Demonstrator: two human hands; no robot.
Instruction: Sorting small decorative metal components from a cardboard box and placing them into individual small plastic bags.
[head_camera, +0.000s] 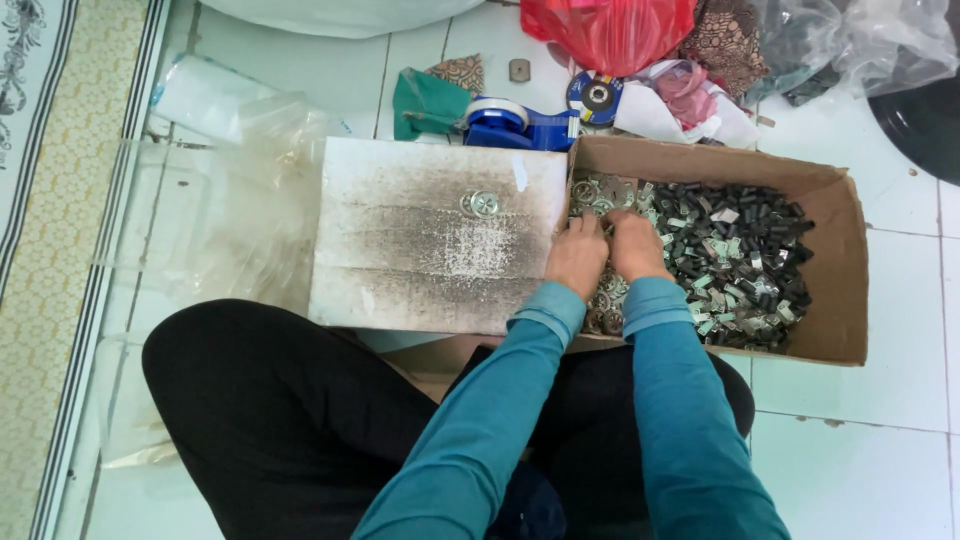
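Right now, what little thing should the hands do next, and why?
Probably lift a few metal pieces out and carry them to the board. Both the left hand and the right hand are dug into the pile of small parts in the box, and the board beside it holds only two round washers, so it looks like the spot where picked pieces go.

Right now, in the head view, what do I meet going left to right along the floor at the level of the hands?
Clear plastic bags → grimy white board carrying two metal discs → left hand → right hand → dark and silver small parts → cardboard box wall → white floor tile.
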